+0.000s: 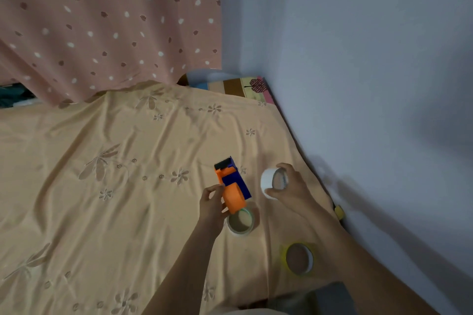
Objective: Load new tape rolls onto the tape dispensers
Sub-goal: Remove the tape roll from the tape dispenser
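Orange dispenser [231,186] sits gripped in left hand [212,206], unloaded; right hand [289,186] fingers pinch a white roll [271,181] just beside it. Two rolls [240,221] wait below.

Both forearms are bare up to the bottom edge of the picture; no sleeve covers them. The left hand [212,208] and the right hand [291,186] wear no glove, ring, watch or bracelet.

both hands [212,206] [294,189] raised, fingers curled
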`<state>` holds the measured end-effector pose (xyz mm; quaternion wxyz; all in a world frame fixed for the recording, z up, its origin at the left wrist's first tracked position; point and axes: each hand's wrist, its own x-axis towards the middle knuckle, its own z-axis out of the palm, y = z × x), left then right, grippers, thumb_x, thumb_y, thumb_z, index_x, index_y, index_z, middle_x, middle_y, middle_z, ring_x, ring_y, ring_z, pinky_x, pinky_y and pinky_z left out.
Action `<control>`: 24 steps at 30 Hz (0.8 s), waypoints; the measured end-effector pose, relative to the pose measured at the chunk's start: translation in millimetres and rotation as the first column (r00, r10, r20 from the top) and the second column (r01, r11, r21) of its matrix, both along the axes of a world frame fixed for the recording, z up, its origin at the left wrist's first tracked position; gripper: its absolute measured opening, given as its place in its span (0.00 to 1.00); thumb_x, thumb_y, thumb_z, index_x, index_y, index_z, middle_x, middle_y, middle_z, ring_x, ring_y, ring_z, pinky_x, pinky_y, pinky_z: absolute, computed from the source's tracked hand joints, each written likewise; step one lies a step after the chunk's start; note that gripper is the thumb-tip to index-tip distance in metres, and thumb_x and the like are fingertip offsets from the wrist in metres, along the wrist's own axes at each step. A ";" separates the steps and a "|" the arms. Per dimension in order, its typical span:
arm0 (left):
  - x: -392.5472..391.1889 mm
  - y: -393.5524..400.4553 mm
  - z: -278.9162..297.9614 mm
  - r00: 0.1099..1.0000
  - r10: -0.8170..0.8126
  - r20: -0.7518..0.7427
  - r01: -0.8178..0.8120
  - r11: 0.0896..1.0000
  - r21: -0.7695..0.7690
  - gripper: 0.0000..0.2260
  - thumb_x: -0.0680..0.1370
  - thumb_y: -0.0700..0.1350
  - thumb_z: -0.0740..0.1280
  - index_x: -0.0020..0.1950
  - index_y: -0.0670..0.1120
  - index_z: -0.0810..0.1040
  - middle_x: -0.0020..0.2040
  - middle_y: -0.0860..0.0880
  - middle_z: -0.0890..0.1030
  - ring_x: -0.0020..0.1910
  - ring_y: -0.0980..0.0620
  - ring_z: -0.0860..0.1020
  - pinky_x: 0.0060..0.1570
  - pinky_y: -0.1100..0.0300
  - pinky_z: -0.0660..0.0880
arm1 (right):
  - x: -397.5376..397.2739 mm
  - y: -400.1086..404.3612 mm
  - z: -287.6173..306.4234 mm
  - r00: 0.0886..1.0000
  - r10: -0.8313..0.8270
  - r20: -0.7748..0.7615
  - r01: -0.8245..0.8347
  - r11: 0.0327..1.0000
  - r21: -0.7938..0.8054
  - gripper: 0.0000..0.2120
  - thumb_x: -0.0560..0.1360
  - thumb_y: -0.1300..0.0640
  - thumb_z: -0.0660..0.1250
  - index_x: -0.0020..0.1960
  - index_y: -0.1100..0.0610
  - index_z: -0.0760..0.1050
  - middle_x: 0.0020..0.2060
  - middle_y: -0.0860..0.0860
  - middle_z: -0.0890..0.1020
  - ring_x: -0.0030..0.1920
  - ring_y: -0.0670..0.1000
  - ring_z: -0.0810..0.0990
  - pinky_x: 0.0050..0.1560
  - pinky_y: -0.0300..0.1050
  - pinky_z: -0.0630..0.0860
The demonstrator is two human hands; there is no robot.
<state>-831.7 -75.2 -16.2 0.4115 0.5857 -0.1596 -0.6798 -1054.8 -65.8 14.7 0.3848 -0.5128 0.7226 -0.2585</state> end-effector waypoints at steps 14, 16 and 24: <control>8.0 4.6 -20.3 0.999 -0.032 0.013 0.031 0.998 0.059 0.19 0.79 0.45 0.71 0.69 0.46 0.72 0.58 0.44 0.81 0.59 0.39 0.81 0.55 0.42 0.79 | 7.9 12.5 -99.7 0.855 0.308 -0.417 -0.092 0.882 0.462 0.42 0.70 0.51 0.75 0.77 0.53 0.54 0.73 0.57 0.62 0.70 0.61 0.69 0.64 0.54 0.74; 7.0 4.2 -21.5 0.999 -0.038 0.022 0.036 0.997 0.072 0.19 0.79 0.45 0.71 0.69 0.46 0.72 0.61 0.42 0.80 0.61 0.37 0.80 0.54 0.43 0.79 | 10.7 12.0 -101.9 0.857 0.314 -0.408 -0.090 0.872 0.481 0.44 0.72 0.50 0.73 0.79 0.52 0.51 0.75 0.58 0.59 0.73 0.61 0.65 0.67 0.56 0.72; -4.4 6.3 -15.4 0.997 -0.065 0.028 0.064 0.996 0.060 0.20 0.79 0.46 0.71 0.70 0.45 0.72 0.60 0.41 0.81 0.57 0.39 0.81 0.58 0.41 0.78 | 0.0 50.7 -91.8 0.866 0.173 -0.469 0.073 0.884 0.461 0.51 0.69 0.36 0.71 0.79 0.54 0.47 0.72 0.60 0.61 0.70 0.64 0.66 0.68 0.62 0.65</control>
